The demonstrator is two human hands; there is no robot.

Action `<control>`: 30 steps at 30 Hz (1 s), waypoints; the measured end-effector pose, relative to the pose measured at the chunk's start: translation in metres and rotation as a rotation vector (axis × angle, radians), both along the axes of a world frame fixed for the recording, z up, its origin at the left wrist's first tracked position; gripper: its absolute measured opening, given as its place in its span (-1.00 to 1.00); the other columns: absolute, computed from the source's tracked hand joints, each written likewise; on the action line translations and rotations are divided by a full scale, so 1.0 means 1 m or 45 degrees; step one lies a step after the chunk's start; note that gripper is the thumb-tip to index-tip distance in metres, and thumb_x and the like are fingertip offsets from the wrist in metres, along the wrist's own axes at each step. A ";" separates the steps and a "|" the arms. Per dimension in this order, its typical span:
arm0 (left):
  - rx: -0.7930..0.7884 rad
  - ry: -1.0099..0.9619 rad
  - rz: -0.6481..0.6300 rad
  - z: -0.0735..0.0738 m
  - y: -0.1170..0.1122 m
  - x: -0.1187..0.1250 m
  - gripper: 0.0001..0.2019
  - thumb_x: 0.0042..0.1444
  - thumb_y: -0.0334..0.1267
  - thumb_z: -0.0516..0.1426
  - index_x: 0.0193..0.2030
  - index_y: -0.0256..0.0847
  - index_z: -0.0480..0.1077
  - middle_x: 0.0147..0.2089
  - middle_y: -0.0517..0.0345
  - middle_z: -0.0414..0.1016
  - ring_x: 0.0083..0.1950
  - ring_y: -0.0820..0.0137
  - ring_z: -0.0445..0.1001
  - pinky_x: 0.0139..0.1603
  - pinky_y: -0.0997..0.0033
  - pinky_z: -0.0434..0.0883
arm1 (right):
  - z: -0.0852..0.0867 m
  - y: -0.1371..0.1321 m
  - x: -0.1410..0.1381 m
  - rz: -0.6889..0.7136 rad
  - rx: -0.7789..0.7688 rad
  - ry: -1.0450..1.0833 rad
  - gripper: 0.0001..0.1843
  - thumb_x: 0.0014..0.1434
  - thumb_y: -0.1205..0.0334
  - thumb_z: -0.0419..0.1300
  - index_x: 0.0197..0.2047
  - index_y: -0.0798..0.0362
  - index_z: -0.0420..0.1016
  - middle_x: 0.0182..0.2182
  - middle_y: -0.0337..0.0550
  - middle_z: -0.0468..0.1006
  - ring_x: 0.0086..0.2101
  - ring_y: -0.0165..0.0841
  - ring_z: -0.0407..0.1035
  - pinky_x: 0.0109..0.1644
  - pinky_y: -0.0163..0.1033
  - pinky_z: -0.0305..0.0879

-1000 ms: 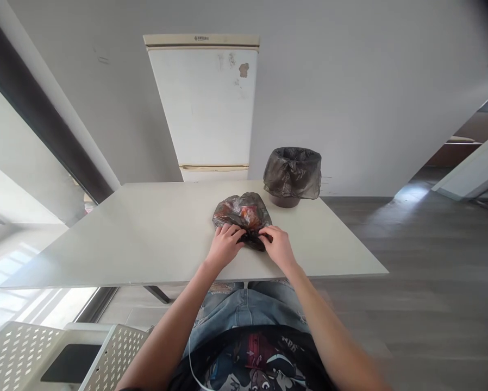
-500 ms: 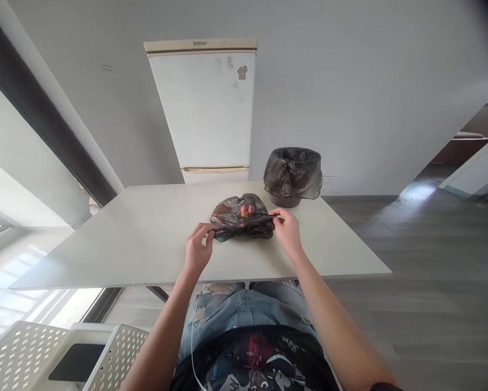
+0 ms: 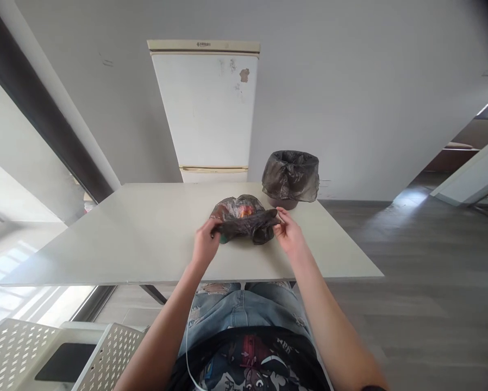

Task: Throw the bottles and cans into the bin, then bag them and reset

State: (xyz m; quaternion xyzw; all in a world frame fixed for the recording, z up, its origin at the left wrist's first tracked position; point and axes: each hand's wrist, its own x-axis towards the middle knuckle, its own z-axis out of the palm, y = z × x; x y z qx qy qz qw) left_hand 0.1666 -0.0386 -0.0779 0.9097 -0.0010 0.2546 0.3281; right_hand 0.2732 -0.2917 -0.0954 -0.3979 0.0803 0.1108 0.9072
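Note:
A dark, see-through plastic bag (image 3: 244, 219) with reddish things inside lies on the white table (image 3: 146, 239). My left hand (image 3: 205, 245) pinches the bag's left edge. My right hand (image 3: 289, 233) pinches its right edge. Between the two hands the bag's near rim is pulled out into a band. Both hands sit just in front of the bag, fingers closed on the plastic.
A small bin lined with a dark bag (image 3: 291, 176) stands on the table behind and right of the bag. A white fridge (image 3: 205, 108) stands against the wall beyond the table. White perforated chairs (image 3: 56, 358) are at the lower left.
My hands went from together at the bag's front to apart, each pulling an edge sideways. Since half a second ago they have come slightly closer and the rim sags.

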 end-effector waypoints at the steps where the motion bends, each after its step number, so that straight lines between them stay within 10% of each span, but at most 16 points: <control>1: -0.140 -0.044 0.046 0.004 0.001 0.000 -0.65 0.11 -0.51 0.05 -0.03 -0.13 0.50 -0.06 0.08 0.64 -0.02 0.25 0.60 0.01 0.26 0.49 | 0.001 -0.004 0.000 -0.002 0.039 -0.016 -0.60 -0.02 0.24 0.39 -0.08 -0.05 0.45 -0.19 -0.21 0.62 -0.39 -0.47 0.47 -0.43 -0.42 0.45; 4: -0.318 -0.115 0.145 0.020 0.003 -0.005 -0.79 0.19 -0.36 0.10 -0.10 -0.14 0.51 0.00 0.05 0.55 0.03 0.26 0.55 -0.05 0.34 0.48 | 0.002 -0.012 -0.011 -0.074 -0.085 -0.113 -0.52 -0.02 0.29 0.39 0.01 -0.08 0.48 0.07 -0.16 0.56 -0.26 -0.40 0.55 -0.19 -0.24 0.59; 10: -0.466 -0.240 0.234 0.043 0.009 -0.015 -0.81 0.17 -0.37 0.05 -0.23 -0.14 0.50 -0.12 0.10 0.46 -0.09 0.33 0.47 -0.18 0.42 0.38 | -0.001 0.010 -0.077 -0.465 -1.071 -0.948 -0.90 0.28 0.21 0.26 -0.15 0.00 0.56 -0.20 -0.12 0.60 -0.19 -0.26 0.51 -0.04 -0.12 0.49; 15: -0.534 -0.411 0.285 0.066 0.003 -0.022 -0.74 0.16 -0.45 0.08 -0.13 -0.10 0.54 -0.08 0.12 0.46 -0.09 0.36 0.43 -0.23 0.45 0.34 | -0.004 0.034 -0.100 0.054 -1.275 -1.264 -0.73 0.34 0.22 0.28 0.09 -0.01 0.58 -0.10 -0.06 0.68 -0.15 -0.20 0.56 0.06 -0.03 0.48; 21: -0.065 -0.754 0.096 0.096 -0.021 -0.045 -0.76 0.18 -0.51 0.18 -0.42 -0.13 0.55 -0.14 0.10 0.34 -0.13 0.37 0.40 -0.13 0.33 0.42 | 0.001 0.011 -0.102 0.684 -1.283 -1.884 -0.77 0.30 0.39 0.25 -0.11 -0.07 0.70 -0.04 -0.11 0.64 0.03 -0.23 0.50 0.27 -0.02 0.37; 26: 0.188 -0.089 -0.410 0.071 -0.037 -0.063 -0.71 0.26 -0.48 0.11 -0.17 -0.08 0.64 -0.18 0.10 0.57 -0.19 0.36 0.55 -0.14 0.33 0.53 | 0.014 0.000 -0.099 0.914 -1.044 -1.809 -0.82 0.36 0.24 0.26 -0.08 -0.09 0.72 0.06 -0.15 0.64 -0.02 -0.29 0.57 0.16 -0.16 0.46; 30: 0.368 0.231 -0.266 0.038 -0.035 -0.058 -0.64 0.36 -0.37 0.10 0.21 -0.05 0.55 0.11 0.07 0.65 0.10 0.22 0.62 0.12 0.20 0.57 | 0.008 0.013 -0.091 0.632 -1.449 -1.476 -0.63 0.50 0.17 0.06 -0.26 0.01 0.65 -0.30 -0.12 0.66 -0.26 -0.26 0.58 -0.09 -0.17 0.50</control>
